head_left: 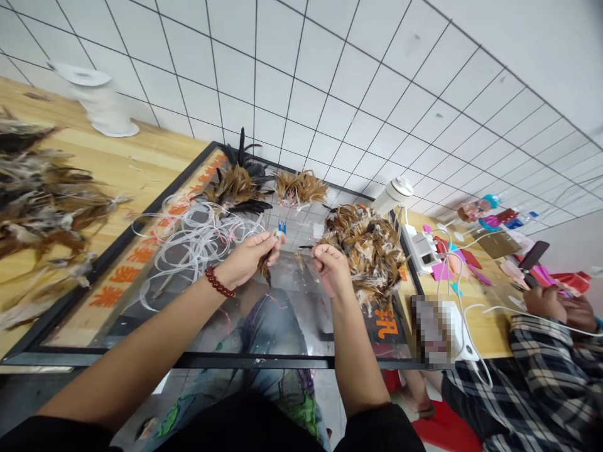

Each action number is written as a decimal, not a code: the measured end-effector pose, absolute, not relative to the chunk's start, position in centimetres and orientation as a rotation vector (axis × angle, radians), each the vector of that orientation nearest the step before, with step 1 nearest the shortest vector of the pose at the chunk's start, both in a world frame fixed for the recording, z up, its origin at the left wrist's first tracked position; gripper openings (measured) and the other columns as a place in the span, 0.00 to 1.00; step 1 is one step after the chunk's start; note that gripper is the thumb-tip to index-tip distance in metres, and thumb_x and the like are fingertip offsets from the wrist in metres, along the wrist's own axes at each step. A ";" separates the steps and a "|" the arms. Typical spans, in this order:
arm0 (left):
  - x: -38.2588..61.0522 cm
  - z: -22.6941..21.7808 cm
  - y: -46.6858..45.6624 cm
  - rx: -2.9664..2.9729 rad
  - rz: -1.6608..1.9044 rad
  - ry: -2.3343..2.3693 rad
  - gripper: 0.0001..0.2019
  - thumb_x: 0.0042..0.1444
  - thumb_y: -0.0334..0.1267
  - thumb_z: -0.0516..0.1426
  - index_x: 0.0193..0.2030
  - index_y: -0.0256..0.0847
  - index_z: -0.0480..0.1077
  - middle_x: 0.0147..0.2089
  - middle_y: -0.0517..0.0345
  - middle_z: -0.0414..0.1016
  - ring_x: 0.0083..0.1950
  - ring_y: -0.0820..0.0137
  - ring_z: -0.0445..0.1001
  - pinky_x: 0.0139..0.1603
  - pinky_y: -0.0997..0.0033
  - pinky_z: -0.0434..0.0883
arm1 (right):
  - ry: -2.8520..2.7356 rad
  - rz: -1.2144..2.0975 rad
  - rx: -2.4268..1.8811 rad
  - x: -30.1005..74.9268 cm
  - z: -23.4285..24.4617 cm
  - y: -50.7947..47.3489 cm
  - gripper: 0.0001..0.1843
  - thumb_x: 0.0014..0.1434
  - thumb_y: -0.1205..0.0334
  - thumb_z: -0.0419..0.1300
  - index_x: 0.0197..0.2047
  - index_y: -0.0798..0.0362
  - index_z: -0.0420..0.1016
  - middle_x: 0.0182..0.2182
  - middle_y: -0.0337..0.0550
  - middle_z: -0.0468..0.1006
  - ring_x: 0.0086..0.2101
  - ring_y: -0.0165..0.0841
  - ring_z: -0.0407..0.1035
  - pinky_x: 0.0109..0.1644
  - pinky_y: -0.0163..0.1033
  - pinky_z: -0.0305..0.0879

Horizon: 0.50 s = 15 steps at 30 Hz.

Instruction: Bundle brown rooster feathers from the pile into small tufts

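My left hand [249,257], with a red bead bracelet [217,282] on the wrist, is closed on a small bunch of brown feathers [265,263] that hangs down from the fingers. My right hand [331,267] is closed in a pinch a short way to the right, holding something thin that I cannot make out. Both hands hover over a glass sheet in a black frame [141,359]. A heap of brown feathers [370,248] lies just right of my right hand. A tangle of clear tubing [193,238] lies left of my left hand.
More feather bunches [245,185] lie at the far side of the glass, another pile [42,201] on the wooden table at left. A white spool [101,103] stands at the back left. At right, a person in a plaid shirt [532,376] sits by white cables and coloured pieces.
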State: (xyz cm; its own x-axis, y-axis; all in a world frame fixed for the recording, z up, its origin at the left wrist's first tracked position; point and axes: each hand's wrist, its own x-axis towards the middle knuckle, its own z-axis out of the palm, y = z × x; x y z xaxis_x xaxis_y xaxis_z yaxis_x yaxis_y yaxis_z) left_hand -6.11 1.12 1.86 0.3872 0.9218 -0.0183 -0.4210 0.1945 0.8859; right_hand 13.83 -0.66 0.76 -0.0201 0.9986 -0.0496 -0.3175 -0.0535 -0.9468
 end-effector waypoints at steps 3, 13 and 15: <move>-5.9 2.9 1.3 1.283 0.975 0.696 0.14 0.56 0.44 0.57 0.27 0.36 0.69 0.39 0.53 0.70 0.24 0.79 0.61 0.27 0.74 0.64 | -1.066 1.414 -1.012 13.1 1.0 -1.1 0.07 0.48 0.60 0.64 0.26 0.54 0.73 0.19 0.34 0.66 0.20 0.22 0.51 0.25 0.32 0.43; -5.6 0.8 1.5 1.458 1.061 0.938 0.15 0.58 0.45 0.53 0.25 0.38 0.66 0.22 0.61 0.64 0.25 0.75 0.64 0.31 0.74 0.64 | -1.005 1.461 -1.076 12.7 0.9 -1.3 0.09 0.46 0.59 0.65 0.25 0.55 0.72 0.18 0.33 0.66 0.17 0.20 0.48 0.22 0.32 0.40; -5.8 0.3 1.5 1.293 1.147 0.940 0.14 0.56 0.45 0.55 0.26 0.38 0.66 0.23 0.61 0.64 0.24 0.76 0.63 0.29 0.75 0.63 | -0.947 1.438 -1.044 13.0 0.9 -1.1 0.09 0.46 0.59 0.64 0.24 0.54 0.69 0.18 0.33 0.65 0.17 0.20 0.47 0.21 0.31 0.40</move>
State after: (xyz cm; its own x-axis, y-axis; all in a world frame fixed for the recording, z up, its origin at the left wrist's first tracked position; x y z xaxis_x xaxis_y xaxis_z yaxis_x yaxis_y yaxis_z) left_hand -5.83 1.54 0.33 0.2127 0.9729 0.0906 -0.1021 -0.0701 0.9923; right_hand 12.98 -1.13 0.89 -0.0449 0.9935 -0.1042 -0.2969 -0.1128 -0.9482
